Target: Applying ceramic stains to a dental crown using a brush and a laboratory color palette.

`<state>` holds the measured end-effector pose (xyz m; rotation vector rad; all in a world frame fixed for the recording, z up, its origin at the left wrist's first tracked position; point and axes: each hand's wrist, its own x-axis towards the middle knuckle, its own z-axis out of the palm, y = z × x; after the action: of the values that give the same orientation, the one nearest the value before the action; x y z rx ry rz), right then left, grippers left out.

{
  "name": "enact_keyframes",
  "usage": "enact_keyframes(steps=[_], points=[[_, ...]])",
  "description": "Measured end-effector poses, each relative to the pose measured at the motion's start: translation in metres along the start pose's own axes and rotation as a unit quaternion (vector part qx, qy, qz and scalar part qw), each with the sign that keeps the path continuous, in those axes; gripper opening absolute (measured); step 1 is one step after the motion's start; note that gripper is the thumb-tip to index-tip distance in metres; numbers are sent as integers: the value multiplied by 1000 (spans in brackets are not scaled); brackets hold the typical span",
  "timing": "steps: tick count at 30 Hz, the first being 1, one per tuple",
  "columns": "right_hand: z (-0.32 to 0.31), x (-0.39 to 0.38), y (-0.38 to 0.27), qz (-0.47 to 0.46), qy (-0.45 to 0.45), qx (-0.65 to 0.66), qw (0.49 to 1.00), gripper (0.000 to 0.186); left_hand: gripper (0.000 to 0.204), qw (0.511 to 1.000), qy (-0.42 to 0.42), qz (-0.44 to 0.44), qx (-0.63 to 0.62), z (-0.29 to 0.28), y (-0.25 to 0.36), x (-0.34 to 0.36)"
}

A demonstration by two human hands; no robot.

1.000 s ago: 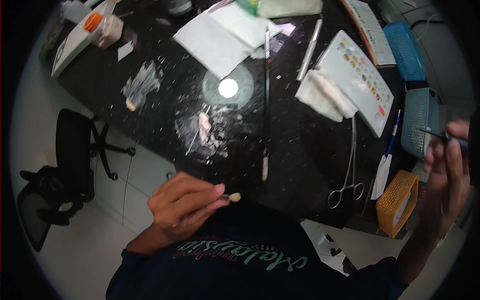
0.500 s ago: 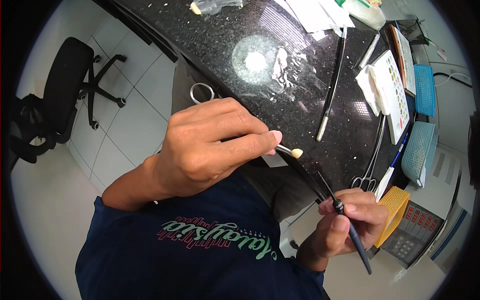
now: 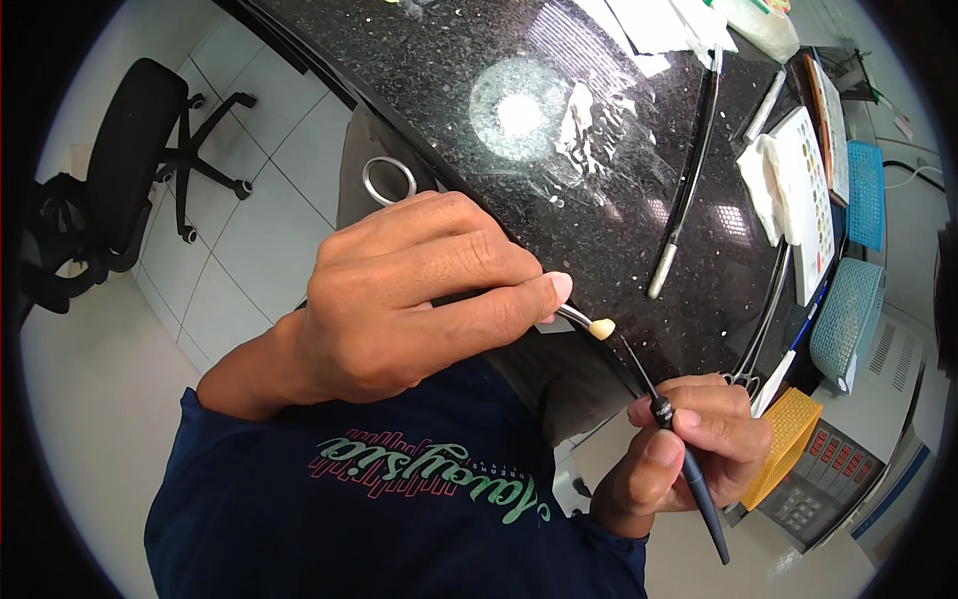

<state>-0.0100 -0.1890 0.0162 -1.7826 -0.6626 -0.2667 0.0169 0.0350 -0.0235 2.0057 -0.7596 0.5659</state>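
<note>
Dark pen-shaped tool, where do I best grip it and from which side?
The dark tool looks best gripped on its thicker handle, just behind the black collar, coming from the lower right, as the right hand does. Its needle-thin tip slants up-left toward the pale tooth-shaped piece, so this likely keeps fingers clear of both.

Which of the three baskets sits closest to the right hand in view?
The yellow basket, right next to the right hand. The pale blue basket and bright blue basket appear farther up the picture.
</note>
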Motion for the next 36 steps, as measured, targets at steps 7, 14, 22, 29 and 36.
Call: enact_keyframes(steps=[7, 14, 22, 29, 36], points=[[2, 2, -3, 35, 5, -18, 999, 27, 27, 1000, 8, 13, -16, 2, -5, -2], [3, 3, -5, 53, 7, -13, 998, 25, 26, 1000, 11, 15, -4, 3, -4, -3], [1, 4, -5, 43, 1, -10, 999, 24, 27, 1000, 7, 11, -9, 2, -2, -1], [4, 2, -6, 51, 18, -9, 998, 22, 27, 1000, 8, 8, -14, 2, -2, -2], [4, 2, -5, 41, 20, -19, 999, 23, 28, 1000, 3, 2, -15, 2, -1, -2]])
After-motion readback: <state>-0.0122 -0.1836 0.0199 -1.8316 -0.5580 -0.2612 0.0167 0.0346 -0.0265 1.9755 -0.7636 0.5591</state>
